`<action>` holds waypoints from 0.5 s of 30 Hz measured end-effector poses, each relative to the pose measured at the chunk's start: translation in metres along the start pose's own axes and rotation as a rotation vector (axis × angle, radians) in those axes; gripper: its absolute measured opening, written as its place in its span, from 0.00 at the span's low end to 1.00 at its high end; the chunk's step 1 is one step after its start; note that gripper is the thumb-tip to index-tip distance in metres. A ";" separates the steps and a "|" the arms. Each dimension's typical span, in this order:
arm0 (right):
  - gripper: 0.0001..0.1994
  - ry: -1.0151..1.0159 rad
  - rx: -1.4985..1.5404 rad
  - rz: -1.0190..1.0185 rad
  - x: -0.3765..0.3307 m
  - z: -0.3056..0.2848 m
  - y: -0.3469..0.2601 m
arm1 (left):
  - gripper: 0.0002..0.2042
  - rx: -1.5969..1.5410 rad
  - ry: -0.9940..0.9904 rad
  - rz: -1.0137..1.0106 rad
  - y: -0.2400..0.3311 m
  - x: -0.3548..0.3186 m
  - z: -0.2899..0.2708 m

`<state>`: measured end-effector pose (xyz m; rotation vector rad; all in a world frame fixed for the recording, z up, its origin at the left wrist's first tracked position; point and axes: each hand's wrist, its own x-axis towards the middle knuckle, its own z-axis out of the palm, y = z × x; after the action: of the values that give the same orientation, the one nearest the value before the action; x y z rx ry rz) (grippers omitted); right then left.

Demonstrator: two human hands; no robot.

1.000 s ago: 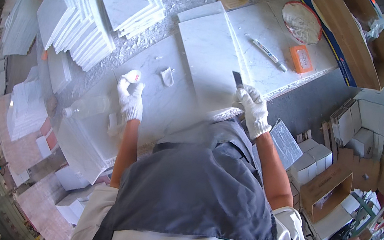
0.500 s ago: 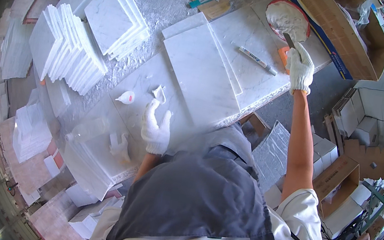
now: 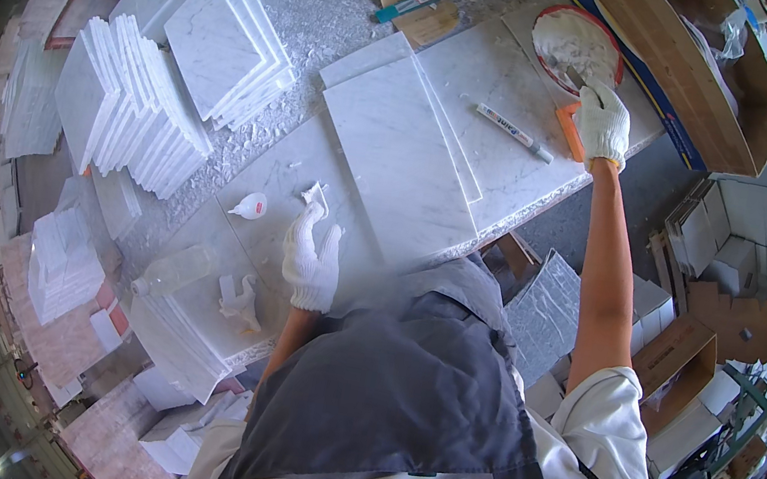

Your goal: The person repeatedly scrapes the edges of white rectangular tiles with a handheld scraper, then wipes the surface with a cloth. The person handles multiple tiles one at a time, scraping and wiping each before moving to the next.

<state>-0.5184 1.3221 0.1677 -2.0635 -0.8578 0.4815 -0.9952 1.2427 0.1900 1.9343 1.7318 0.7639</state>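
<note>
My right hand [image 3: 603, 124], in a white knit glove, is closed around a small putty knife [image 3: 574, 77]. Its dark blade reaches into the white paste in a red-rimmed round tub [image 3: 621, 68]; the handle is hidden in the glove. Below that hand lies an orange block [image 3: 569, 132]. My left hand [image 3: 310, 263], also gloved, is over the near side of the slab, thumb and fingers apart. A crumpled white scrap [image 3: 315, 196] is at its fingertips; whether they touch cannot be made out. Beside it lies a small white cap-like piece [image 3: 249, 206].
Marble tiles [image 3: 402, 156] overlap mid-slab, with a paint marker [image 3: 514, 133] to their right. Stacks of tiles [image 3: 128, 100] stand at left. A clear bottle [image 3: 175, 271] lies near left. An open cardboard box [image 3: 680, 71] is at far right. The slab's edge [image 3: 508, 222] runs before me.
My right hand has brought the putty knife from above the tub's near rim down to the paste. My left hand stays nearly where it was. The whole view has shifted slightly.
</note>
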 end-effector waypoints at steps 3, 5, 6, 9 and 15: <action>0.16 -0.048 0.223 0.190 -0.001 0.001 -0.001 | 0.22 0.030 0.005 -0.001 -0.001 0.000 0.000; 0.15 -0.069 0.352 0.259 -0.002 0.002 0.000 | 0.22 0.036 0.010 0.012 -0.001 0.000 0.000; 0.15 -0.075 0.419 0.267 -0.003 0.002 0.000 | 0.22 0.037 0.015 0.019 -0.001 0.000 0.000; 0.14 -0.067 0.491 0.291 -0.006 0.000 0.001 | 0.22 0.051 0.019 0.040 -0.002 0.000 -0.001; 0.16 -0.044 0.523 0.222 -0.034 -0.011 -0.008 | 0.21 0.098 0.022 0.089 -0.005 0.000 0.000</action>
<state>-0.5383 1.2948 0.1815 -1.6693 -0.4608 0.7836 -0.9987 1.2434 0.1870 2.0874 1.7358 0.7473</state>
